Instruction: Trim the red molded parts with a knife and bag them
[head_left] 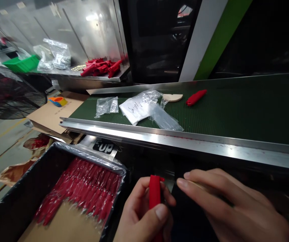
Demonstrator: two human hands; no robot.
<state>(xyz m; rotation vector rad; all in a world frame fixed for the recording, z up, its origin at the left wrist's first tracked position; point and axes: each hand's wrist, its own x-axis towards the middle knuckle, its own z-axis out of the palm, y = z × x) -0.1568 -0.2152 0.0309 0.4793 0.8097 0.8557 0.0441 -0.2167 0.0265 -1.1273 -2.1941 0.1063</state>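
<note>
My left hand [146, 211] is closed around a long red plastic piece [154, 191], held upright near the bottom of the view; its lower end is partly covered by my thumb. To the right, my right hand [225, 201] is slightly blurred, its fingers close together and pointing at the red piece without touching it. Between those fingers shows a thin tan edge [199, 185], too little to name. A similar red piece [196, 97] lies on the green conveyor belt [235, 114] beyond my hands.
On the belt also lie clear plastic bags [166, 117], a white bag with handwriting [139, 106] and a beige half-round piece [172, 97]. A lined box [55, 148] at lower left holds wrapped red items. More red pieces [100, 67] sit on a metal shelf; a fan [8, 92] stands left.
</note>
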